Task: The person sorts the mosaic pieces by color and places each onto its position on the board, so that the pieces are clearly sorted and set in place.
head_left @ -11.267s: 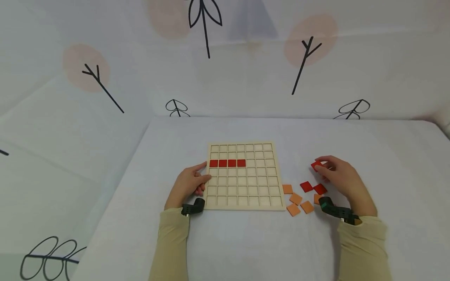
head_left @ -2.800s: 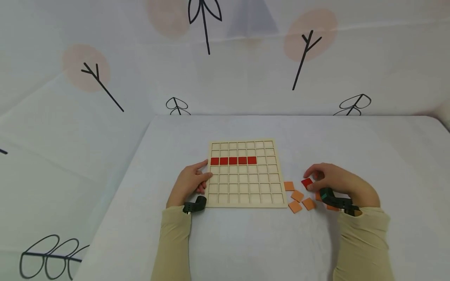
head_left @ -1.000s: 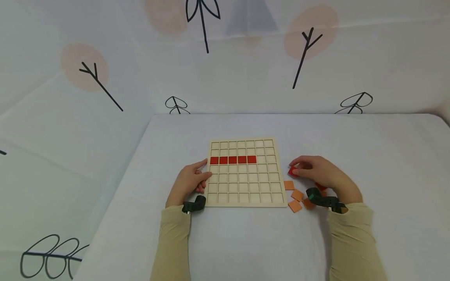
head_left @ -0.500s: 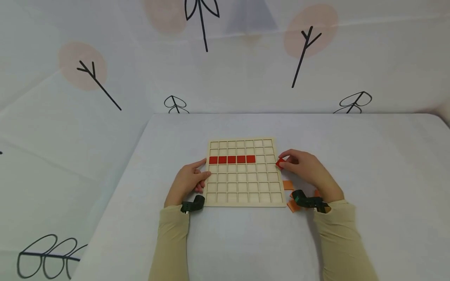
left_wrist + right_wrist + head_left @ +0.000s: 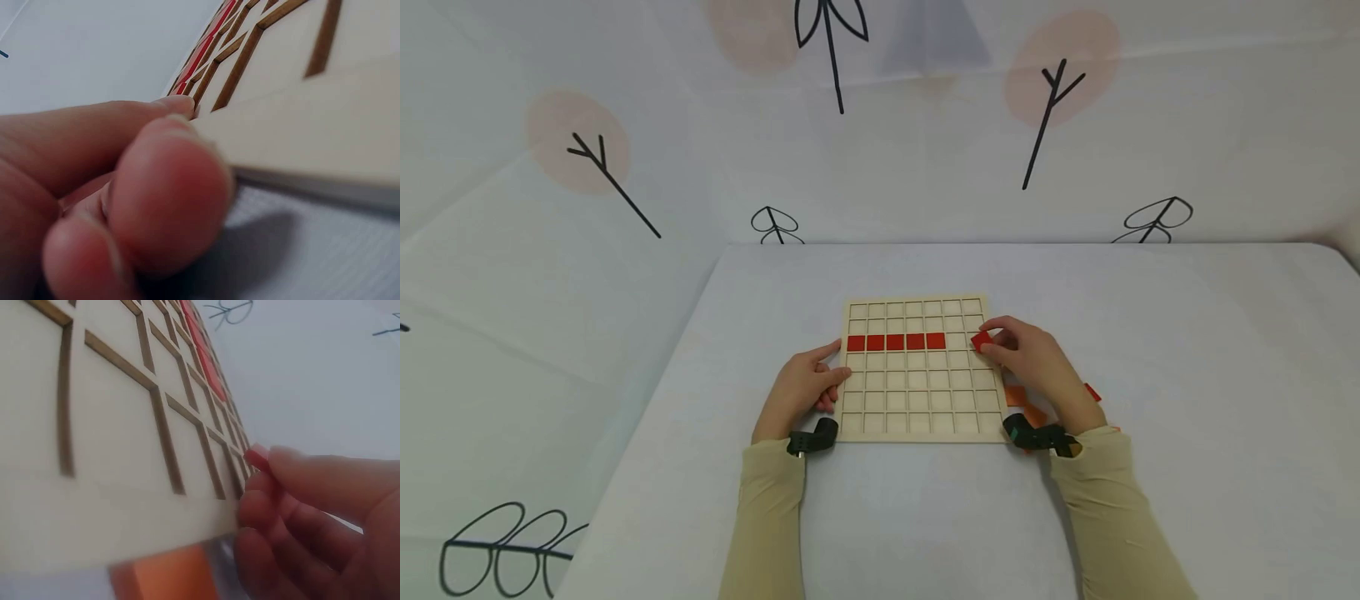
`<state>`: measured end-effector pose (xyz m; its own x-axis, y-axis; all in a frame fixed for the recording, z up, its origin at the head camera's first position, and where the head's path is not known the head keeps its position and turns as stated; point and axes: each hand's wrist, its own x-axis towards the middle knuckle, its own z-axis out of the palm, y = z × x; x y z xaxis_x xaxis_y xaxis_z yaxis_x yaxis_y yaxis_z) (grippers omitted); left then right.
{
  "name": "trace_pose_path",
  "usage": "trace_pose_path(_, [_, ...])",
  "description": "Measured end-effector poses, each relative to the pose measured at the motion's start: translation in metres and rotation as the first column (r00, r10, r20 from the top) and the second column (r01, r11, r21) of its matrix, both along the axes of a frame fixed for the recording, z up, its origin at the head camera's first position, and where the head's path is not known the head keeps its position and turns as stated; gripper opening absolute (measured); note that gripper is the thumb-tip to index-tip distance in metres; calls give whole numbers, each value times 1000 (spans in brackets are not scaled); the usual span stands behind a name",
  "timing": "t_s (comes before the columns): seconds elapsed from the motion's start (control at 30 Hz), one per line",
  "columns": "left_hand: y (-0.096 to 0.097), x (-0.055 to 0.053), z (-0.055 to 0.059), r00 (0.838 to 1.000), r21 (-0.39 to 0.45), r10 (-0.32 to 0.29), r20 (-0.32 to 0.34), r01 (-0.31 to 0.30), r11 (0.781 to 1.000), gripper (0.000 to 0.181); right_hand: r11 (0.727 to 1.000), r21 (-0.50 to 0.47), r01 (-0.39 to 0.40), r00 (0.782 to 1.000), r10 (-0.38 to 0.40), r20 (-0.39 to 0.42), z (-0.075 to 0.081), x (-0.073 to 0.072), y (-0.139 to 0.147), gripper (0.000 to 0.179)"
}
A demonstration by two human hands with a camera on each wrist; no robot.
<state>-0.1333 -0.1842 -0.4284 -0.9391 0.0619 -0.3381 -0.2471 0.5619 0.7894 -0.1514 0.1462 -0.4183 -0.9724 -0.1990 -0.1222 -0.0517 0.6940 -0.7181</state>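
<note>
- Red tile: pinched between thumb and fingers of the right hand, above the right edge of the board, in line with the third row from the board's far edge. Contact with the board: cannot be determined.
- Orientation: tile stands cornerwise to the grid. Recommend squaring it to the cell walls prior to release.
- Bare cell, just beyond the row of five red tiles, is judged the likely seat. Advise entering one edge first, then pressing flat.
- Left hand: index finger and thumb extended to the board's left edge, other fingers curled. Judged adequate; light, even pressure should prevent creep on the tabletop.
- Orange tiles: beside the board's right edge, partly hidden by the right wrist. Recommend keeping that wrist raised.
</note>
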Motion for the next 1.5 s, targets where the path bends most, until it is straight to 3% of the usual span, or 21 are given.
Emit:
trace_pose_path(0.37, [1,-1,0,1000,5,-1,5,1,1000,58,998,-61,29,999,-28,16,-4,2,-9,36])
trace_pose_path(0.7, [0,0,1,1000,1,3,-5,-3,1000,59,999,9,48,997,-47,-66,-3,-1,-19,34])
trace_pose_path(1.5, [1,1,-2,1000,15,5,2,-5,1000,59,992,110,70,991,-56,-124,-7,-1,-27,34])
